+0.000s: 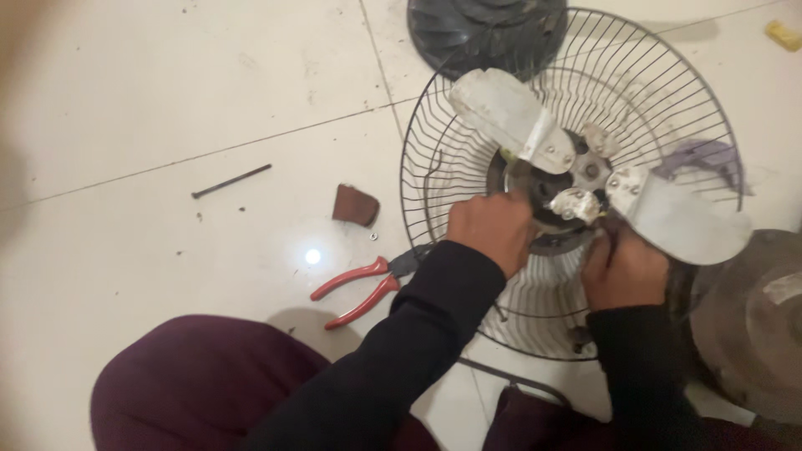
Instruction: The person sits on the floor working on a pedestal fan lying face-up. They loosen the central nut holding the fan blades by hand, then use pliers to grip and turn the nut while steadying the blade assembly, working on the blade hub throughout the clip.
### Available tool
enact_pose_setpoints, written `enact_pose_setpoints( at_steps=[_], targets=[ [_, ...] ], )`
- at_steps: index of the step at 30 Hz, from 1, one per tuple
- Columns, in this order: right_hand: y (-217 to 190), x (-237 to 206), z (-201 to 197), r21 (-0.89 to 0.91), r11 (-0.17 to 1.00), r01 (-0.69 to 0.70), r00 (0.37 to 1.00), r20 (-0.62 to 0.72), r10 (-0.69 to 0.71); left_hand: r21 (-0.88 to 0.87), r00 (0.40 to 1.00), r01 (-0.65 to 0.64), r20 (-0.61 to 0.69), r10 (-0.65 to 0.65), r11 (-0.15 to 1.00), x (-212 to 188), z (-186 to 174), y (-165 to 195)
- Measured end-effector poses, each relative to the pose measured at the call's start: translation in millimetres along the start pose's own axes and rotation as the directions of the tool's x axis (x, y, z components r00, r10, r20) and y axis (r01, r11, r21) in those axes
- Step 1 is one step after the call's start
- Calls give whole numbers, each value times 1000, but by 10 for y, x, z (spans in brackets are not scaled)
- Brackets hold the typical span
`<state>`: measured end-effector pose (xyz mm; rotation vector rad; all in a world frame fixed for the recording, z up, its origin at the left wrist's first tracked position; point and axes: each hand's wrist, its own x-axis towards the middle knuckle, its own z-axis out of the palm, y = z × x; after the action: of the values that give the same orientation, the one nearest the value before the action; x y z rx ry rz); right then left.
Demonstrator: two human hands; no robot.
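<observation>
White tiled floor [167, 100], grout lines crossing at upper middle; small bright glare spot near centre.

Round wire fan guard [468, 125] lying flat on floor, right of centre, spokes radiating from hub. Dark ribbed round part [484, 29] at top edge, partly behind the guard. Grey rounded metal body [752, 317] at right edge, touching lower right of guard.

Metal fan blades over the guard: one blade [501, 108] pointing upper left, second blade [685, 221] pointing right. Both fixed to central hub [576, 171] with rivets or screws visible. A purple-grey piece [706, 154] seen through the wires at right.

Maroon trouser knees at bottom edge, black sleeves on both arms.

Left hand [493, 230] curled closed at left side of hub, fingers wrapped around the hub's rim; what exactly is gripped cannot be told. Right hand [622, 267] closed just below the hub, beside root of right blade, fingers bent inward on a small part there; the part itself hidden.

Red-handled pliers [359, 288] on floor left of guard, jaws toward guard rim. Brown scrap [355, 205] above pliers. Thin dark rod [231, 180] further left, well apart. Yellow bit [784, 35] at top right corner.
</observation>
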<state>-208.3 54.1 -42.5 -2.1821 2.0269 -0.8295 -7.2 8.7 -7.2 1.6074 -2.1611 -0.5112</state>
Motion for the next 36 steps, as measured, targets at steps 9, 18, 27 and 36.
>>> enact_pose_setpoints(
  at_steps=[9, 18, 27, 36],
  targets=[
    [114, 5, 91, -46, 997, 58, 997, 57, -55, -2, 999, 21, 44, -21, 1000, -2, -15, 29],
    [-88, -33, -21, -52, 996, 76, 997, 22, -75, 28, 999, 3, 45, -4, 1000, 41, -27, 15],
    [-14, 19, 11, 21, 989, 147, 989, 22, -147, -29, 998, 13, 57, -11, 999, 45, -21, 13],
    [-47, 13, 64, -69, 992, 107, 993, -39, -110, -24, 999, -35, 39, 35, 999, 36, 1, -2]
  ],
)
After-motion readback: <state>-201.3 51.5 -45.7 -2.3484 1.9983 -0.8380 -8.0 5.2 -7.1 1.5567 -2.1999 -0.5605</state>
